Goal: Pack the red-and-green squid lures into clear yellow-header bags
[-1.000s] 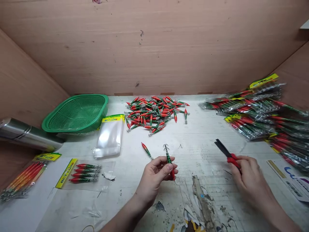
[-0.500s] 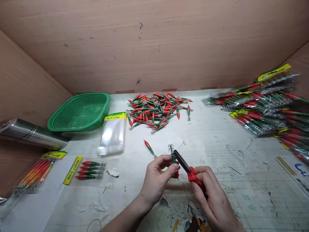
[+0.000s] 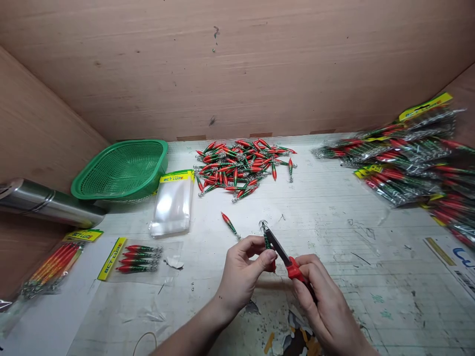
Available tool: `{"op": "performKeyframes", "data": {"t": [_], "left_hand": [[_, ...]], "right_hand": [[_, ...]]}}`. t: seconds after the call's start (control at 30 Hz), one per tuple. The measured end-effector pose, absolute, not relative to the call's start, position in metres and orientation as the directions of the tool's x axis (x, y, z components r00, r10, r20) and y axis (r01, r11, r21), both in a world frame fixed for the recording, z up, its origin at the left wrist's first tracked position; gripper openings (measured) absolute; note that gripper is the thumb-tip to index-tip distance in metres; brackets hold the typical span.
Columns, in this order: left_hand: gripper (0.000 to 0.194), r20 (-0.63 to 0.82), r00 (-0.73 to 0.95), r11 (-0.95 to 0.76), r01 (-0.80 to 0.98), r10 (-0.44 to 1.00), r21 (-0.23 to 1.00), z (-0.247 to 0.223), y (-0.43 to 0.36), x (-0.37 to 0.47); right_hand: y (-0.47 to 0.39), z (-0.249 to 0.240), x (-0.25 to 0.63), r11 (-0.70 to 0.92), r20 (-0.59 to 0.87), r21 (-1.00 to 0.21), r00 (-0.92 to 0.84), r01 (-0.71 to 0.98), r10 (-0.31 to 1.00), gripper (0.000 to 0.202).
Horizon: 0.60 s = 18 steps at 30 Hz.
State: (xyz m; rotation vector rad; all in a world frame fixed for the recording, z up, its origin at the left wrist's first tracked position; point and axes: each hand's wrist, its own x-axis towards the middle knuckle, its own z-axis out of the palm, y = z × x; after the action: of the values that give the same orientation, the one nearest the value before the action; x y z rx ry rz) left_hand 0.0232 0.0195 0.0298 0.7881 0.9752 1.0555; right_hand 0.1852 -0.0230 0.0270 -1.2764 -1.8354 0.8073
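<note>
Between thumb and fingers, my left hand (image 3: 243, 269) pinches a red-and-green squid jig (image 3: 267, 242), its hook crown pointing up and away from me. My right hand (image 3: 322, 296) is wrapped round the red handles of a pair of pliers (image 3: 284, 254). The dark jaws reach the jig just below its hooks; whether they grip it I cannot tell. Another squid jig (image 3: 229, 224) lies on the table just beyond my left fingers. Farther back is a loose pile of red-and-green squid jigs (image 3: 241, 168).
At the left stand a green basket (image 3: 120, 195) and a metal cylinder (image 3: 55, 205), with clear packaging bags (image 3: 172, 205) beside them. Nearer lie a bag of jigs (image 3: 139, 259) and another packed bag (image 3: 55, 267). Filled bags (image 3: 404, 158) are heaped at the right. A wooden panel (image 3: 241, 74) closes the back.
The plier jaws have moved slightly up along the jig, closer to its hooks. My left hand keeps its hold, and the whole view has shifted a little.
</note>
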Motion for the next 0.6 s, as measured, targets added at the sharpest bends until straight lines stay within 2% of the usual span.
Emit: {"op": "performKeyframes", "data": {"t": [0.23,0.6], "left_hand": [[0.022,-0.244,0.191,0.296,-0.333,0.951,0.895,0.0294,0.0205,0.0218],[0.024,-0.271,0.209,0.331,-0.35,0.94,0.876,0.0349,0.0192,0.0217]], "right_hand": [[-0.0271,0.0275,0.1755,0.232,0.197,-0.875,-0.126,0.425,0.972,0.02],[-0.0319,0.0235,0.1765,0.126,0.086,-0.952,-0.153,0.279,0.984,0.026]]}}
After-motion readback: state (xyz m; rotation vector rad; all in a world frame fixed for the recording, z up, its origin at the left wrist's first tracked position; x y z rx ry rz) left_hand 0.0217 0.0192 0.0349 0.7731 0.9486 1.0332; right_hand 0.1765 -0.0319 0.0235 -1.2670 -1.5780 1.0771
